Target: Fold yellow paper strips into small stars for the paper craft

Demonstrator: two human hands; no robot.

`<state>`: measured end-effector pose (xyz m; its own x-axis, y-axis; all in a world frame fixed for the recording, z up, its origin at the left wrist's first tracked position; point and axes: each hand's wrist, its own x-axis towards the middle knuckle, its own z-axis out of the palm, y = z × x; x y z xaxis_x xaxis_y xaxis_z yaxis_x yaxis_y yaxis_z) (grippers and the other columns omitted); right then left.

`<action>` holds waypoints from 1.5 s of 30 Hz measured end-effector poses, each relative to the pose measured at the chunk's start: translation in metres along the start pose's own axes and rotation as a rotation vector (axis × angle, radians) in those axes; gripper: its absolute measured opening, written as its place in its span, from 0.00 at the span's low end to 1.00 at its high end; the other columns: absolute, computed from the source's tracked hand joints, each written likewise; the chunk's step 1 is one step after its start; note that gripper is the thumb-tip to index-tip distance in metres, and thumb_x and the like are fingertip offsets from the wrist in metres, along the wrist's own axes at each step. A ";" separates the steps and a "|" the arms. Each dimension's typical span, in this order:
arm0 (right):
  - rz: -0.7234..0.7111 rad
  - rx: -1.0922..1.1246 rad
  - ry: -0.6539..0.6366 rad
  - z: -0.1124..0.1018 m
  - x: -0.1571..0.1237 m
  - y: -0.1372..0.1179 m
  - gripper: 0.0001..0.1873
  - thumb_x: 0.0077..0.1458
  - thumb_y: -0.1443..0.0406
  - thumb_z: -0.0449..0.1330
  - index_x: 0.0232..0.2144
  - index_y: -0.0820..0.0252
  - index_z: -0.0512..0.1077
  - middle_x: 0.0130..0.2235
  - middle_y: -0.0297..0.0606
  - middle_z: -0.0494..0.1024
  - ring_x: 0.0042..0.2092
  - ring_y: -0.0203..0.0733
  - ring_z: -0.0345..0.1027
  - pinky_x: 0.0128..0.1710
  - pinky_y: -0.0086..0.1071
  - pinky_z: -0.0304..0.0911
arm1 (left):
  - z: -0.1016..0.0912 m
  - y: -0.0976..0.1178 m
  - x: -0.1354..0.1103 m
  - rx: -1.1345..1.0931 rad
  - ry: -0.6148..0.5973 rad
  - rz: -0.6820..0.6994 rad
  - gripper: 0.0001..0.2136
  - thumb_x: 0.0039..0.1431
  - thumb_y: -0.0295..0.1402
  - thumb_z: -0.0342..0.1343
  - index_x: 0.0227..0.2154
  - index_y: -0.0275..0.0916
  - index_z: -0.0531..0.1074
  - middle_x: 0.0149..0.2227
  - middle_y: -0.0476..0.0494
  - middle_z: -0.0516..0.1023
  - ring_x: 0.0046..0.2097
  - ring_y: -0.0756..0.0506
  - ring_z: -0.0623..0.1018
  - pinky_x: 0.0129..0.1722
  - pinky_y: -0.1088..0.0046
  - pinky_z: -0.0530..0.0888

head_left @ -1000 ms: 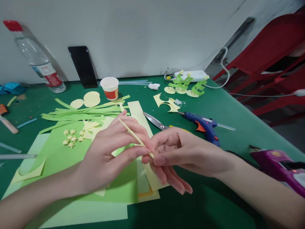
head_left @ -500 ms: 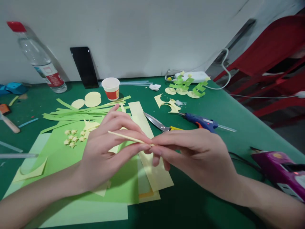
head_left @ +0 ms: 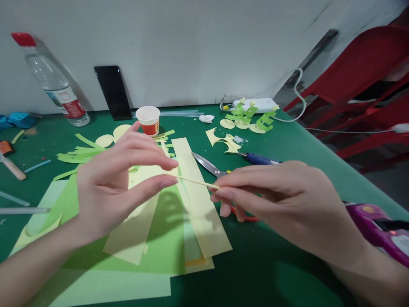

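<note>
My left hand [head_left: 111, 183] and my right hand [head_left: 281, 200] hold a thin rolled strip of pale yellow paper [head_left: 196, 182] stretched between them above the table. Each hand pinches one end with thumb and forefinger. Beneath the hands lie wide pale yellow paper strips [head_left: 198, 200] on light green sheets [head_left: 166, 243]. Scissors [head_left: 207, 164] lie just beyond the right fingertips. The blue glue gun [head_left: 258, 159] shows partly behind my right hand.
Green table [head_left: 287, 140]. At the back stand a plastic bottle [head_left: 54, 85], a black phone [head_left: 111, 91] leaning on the wall and a small paper cup [head_left: 148, 119]. Green paper strips [head_left: 79, 153], yellow discs, finished green-yellow pieces [head_left: 246, 117], a purple glue gun [head_left: 380, 226] at right, red chairs beyond.
The hands have drawn apart and risen. The left hand slid left along the rolled strip, which now spans the gap nearly level instead of slanting up to the left.
</note>
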<state>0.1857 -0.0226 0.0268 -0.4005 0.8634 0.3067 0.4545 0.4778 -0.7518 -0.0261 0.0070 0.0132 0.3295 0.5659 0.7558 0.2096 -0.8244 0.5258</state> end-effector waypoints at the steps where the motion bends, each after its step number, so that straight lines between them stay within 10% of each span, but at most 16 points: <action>1: 0.022 0.007 -0.005 -0.002 0.000 0.000 0.10 0.51 0.71 0.58 0.20 0.62 0.73 0.16 0.30 0.72 0.16 0.27 0.60 0.13 0.21 0.55 | -0.002 -0.001 0.001 0.005 0.015 0.016 0.04 0.50 0.26 0.61 0.29 0.40 0.76 0.28 0.52 0.77 0.33 0.50 0.73 0.53 0.59 0.66; 31: 0.451 0.486 -0.171 -0.014 0.000 0.005 0.06 0.48 0.66 0.62 0.21 0.60 0.74 0.19 0.31 0.73 0.19 0.29 0.68 0.15 0.15 0.63 | -0.012 0.010 0.010 0.205 -0.131 0.055 0.02 0.55 0.23 0.55 0.32 0.33 0.72 0.31 0.47 0.76 0.37 0.50 0.74 0.53 0.55 0.68; 37: 0.461 0.416 -0.210 -0.014 -0.001 0.007 0.08 0.49 0.64 0.61 0.21 0.60 0.74 0.18 0.31 0.73 0.17 0.27 0.66 0.15 0.14 0.62 | -0.017 0.007 0.011 0.475 -0.230 0.318 0.08 0.50 0.29 0.61 0.33 0.33 0.72 0.31 0.44 0.77 0.36 0.47 0.74 0.56 0.40 0.58; 45: 0.493 0.411 -0.235 -0.015 -0.001 0.007 0.05 0.45 0.66 0.63 0.20 0.61 0.75 0.18 0.32 0.74 0.17 0.29 0.67 0.14 0.14 0.60 | -0.018 0.016 0.011 0.502 -0.310 0.201 0.02 0.52 0.28 0.60 0.28 0.42 0.74 0.27 0.54 0.77 0.34 0.50 0.75 0.61 0.52 0.58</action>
<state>0.2010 -0.0173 0.0296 -0.4076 0.8840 -0.2290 0.3076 -0.1032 -0.9459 -0.0359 0.0007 0.0373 0.6435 0.4307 0.6328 0.4982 -0.8633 0.0810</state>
